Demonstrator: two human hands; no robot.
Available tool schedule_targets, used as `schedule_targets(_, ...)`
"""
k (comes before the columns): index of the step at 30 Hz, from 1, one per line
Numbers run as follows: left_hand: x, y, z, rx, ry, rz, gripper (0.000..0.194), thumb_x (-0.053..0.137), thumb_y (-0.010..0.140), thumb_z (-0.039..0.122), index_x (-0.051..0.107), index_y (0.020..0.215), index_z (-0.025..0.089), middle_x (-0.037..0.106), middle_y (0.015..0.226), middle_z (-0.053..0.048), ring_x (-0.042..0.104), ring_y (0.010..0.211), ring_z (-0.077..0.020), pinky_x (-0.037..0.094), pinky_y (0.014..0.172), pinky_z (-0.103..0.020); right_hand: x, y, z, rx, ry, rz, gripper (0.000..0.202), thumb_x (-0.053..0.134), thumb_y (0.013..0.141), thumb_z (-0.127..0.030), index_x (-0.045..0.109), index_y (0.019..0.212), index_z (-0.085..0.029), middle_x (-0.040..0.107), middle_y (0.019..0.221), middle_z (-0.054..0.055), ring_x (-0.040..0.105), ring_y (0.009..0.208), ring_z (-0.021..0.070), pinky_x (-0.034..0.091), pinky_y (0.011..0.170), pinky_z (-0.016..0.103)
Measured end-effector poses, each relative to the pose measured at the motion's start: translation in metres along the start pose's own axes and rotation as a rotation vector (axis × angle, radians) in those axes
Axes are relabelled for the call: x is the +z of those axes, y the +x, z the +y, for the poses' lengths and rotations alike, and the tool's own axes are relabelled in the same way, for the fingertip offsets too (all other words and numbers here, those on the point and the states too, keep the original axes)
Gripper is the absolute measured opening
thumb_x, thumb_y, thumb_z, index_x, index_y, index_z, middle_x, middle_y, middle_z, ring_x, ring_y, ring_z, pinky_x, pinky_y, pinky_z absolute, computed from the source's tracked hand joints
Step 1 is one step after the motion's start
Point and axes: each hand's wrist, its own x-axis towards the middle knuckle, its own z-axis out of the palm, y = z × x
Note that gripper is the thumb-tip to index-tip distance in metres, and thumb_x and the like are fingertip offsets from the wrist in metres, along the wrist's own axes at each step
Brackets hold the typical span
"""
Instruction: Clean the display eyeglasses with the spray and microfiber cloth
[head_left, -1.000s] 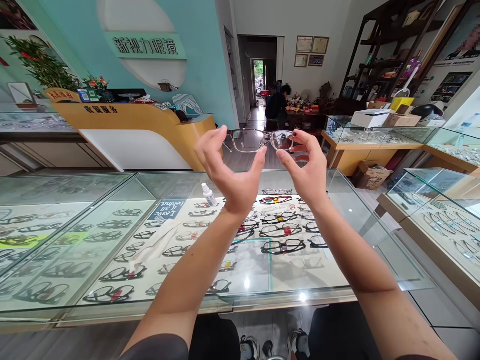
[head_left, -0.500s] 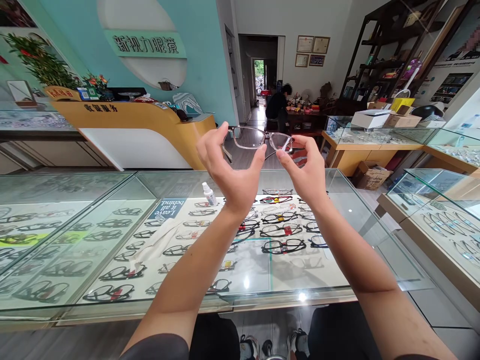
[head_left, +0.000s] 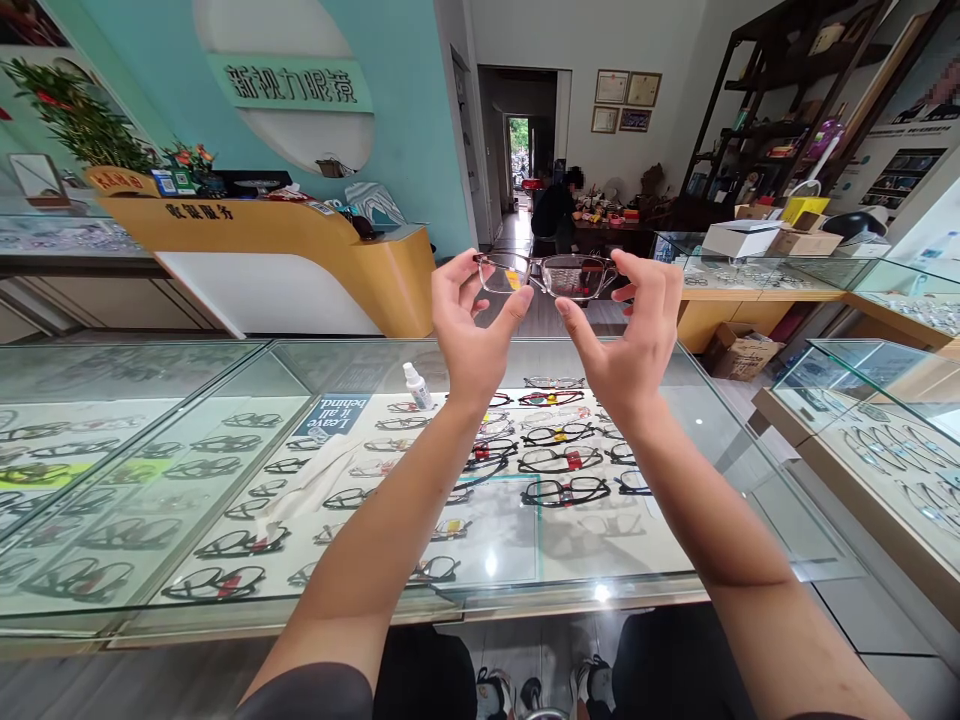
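Observation:
Held up above the glass showcase is a pair of eyeglasses [head_left: 576,277] with clear lenses and a thin dark upper rim. My left hand [head_left: 480,330] pinches its left end between thumb and fingers. At the other end, my right hand [head_left: 630,330] grips the frame near the hinge, its thumb by the lower rim. Part of the temples is hidden behind the lenses and fingers. Below, a white spray bottle [head_left: 416,386] stands upright on the showcase, left of my left forearm.
The glass showcase [head_left: 491,590] spans the front, with rows of eyeglasses [head_left: 566,490] inside. A beige cloth [head_left: 322,482] lies left of centre. Another showcase [head_left: 900,440] stands at right. Behind are a yellow-and-white counter [head_left: 277,290], a cardboard box [head_left: 739,350] and a seated person [head_left: 555,215].
Both hands have shifted right with the eyeglasses. The frame has turned, so its right lens now faces me more squarely.

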Motion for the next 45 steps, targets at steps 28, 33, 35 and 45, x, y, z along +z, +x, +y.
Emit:
schedule_targets(28,-0.003,0.000,0.004,0.262,0.256,0.132,0.078,0.076,0.093,0.068,0.040,0.154,0.035,0.052,0.163,-0.016,0.057,0.153,-0.0359,0.055,0.111,-0.052,0.001,0.014,0.013,0.292,0.516,-0.022,0.033,0.070,0.102,-0.056,0.079,0.119,-0.029,0.083,0.127,0.007,0.080,0.112,0.0243,0.067,0.104,0.049)
schedule_targets(33,-0.004,0.004,-0.005,0.232,0.160,0.076,0.079,0.072,0.095,0.075,0.040,0.155,0.035,0.052,0.163,-0.015,0.058,0.154,-0.0348,0.055,0.112,-0.048,-0.001,0.013,0.006,0.286,0.485,-0.058,0.036,0.065,0.105,-0.059,0.076,0.119,-0.028,0.083,0.127,0.008,0.081,0.107,0.0241,0.069,0.096,0.048)
schedule_targets(35,-0.004,0.006,-0.009,0.215,0.118,0.054,0.080,0.073,0.094,0.076,0.041,0.155,0.036,0.053,0.162,-0.014,0.057,0.155,-0.0345,0.056,0.111,-0.046,-0.003,0.013,0.004,0.307,0.495,-0.057,0.037,0.067,0.104,-0.061,0.077,0.117,-0.028,0.084,0.125,0.007,0.081,0.102,0.0234,0.069,0.094,0.047)
schedule_targets(45,-0.007,0.009,-0.016,0.166,0.099,-0.043,0.082,0.073,0.093,0.076,0.040,0.157,0.037,0.055,0.163,-0.013,0.062,0.149,-0.0315,0.058,0.108,-0.042,-0.006,0.016,0.006,0.388,0.602,-0.120,0.037,0.070,0.099,-0.061,0.079,0.115,-0.029,0.086,0.117,0.005,0.081,0.089,0.0211,0.069,0.089,0.045)
